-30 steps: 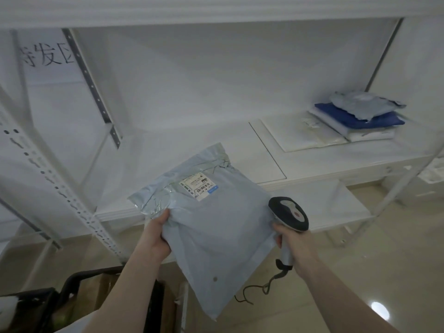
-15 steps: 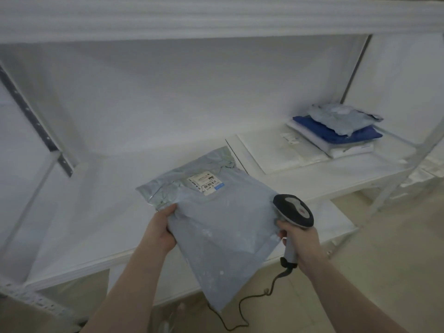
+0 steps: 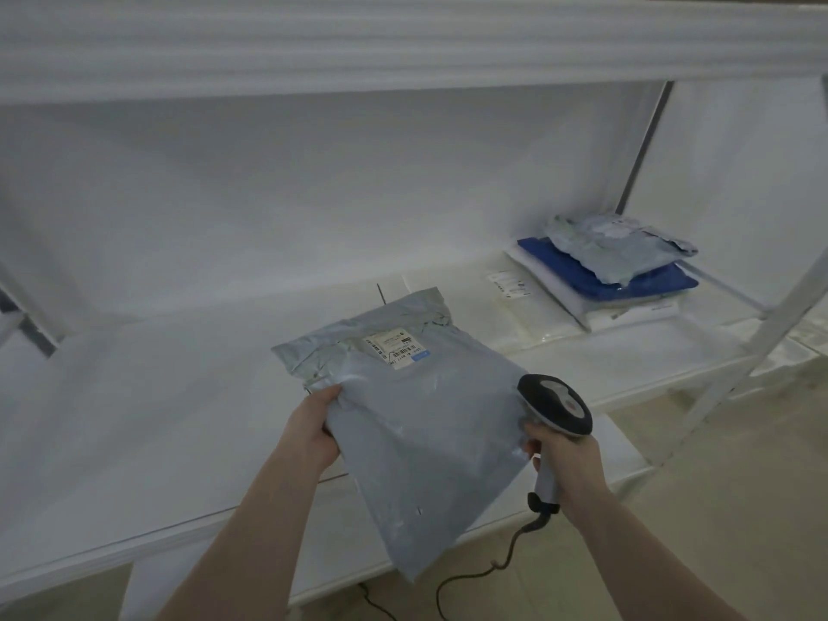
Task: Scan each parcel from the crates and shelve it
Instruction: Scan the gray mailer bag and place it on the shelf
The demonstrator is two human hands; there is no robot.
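Observation:
A grey plastic mailer parcel (image 3: pixel 416 423) with a white address label (image 3: pixel 396 347) hangs tilted over the front of the white shelf (image 3: pixel 148 419). My left hand (image 3: pixel 316 423) grips the parcel's left edge. My right hand (image 3: pixel 567 468) holds the handle of a black-and-white barcode scanner (image 3: pixel 555 405) at the parcel's right edge; its cable (image 3: pixel 475 575) trails down to the floor. The parcel's upper end lies over the shelf, its lower corner hangs below the shelf front.
On the right of the same shelf lie a flat white parcel (image 3: pixel 506 307) and a stack of white, blue (image 3: pixel 605 280) and grey parcels (image 3: pixel 623 244). A white shelf post (image 3: pixel 761 333) slants at the right. Another shelf board (image 3: pixel 403 42) runs overhead.
The view has shifted right and closer to the shelf; the crates at the lower left have left the view. Both hands carried the parcel and scanner forward over the shelf.

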